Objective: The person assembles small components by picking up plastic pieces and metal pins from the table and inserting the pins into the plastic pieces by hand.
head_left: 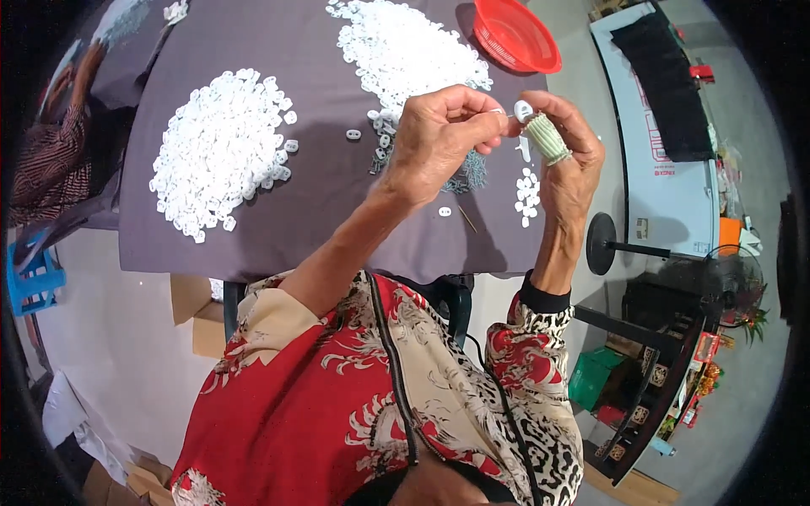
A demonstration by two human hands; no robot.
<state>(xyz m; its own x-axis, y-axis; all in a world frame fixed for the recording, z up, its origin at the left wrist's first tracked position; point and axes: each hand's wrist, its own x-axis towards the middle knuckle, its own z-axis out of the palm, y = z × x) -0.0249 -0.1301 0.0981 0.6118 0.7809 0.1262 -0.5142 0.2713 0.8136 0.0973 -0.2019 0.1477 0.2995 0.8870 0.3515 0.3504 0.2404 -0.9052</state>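
My right hand [575,152] is raised over the table's right side, its fingers closed on a small white two-hole piece [523,110]. A pale green ribbed piece [547,140], possibly a finger cover, sits at those fingers. Just left of it, my left hand [447,135] pinches at the white piece's edge; whatever thin thing its fingertips hold is too small to name. Below the hands lie grey-blue threads [466,175], partly hidden by my left hand. A thin brown stick [468,221] and a single white piece [445,212] rest nearby.
Large heaps of white pieces lie at the left [221,152] and far middle [405,51] of the dark cloth-covered table [325,215]. A small group of white pieces [527,196] lies near the right edge. A red basket [519,38] stands far right. Another person's arm [84,76] shows far left.
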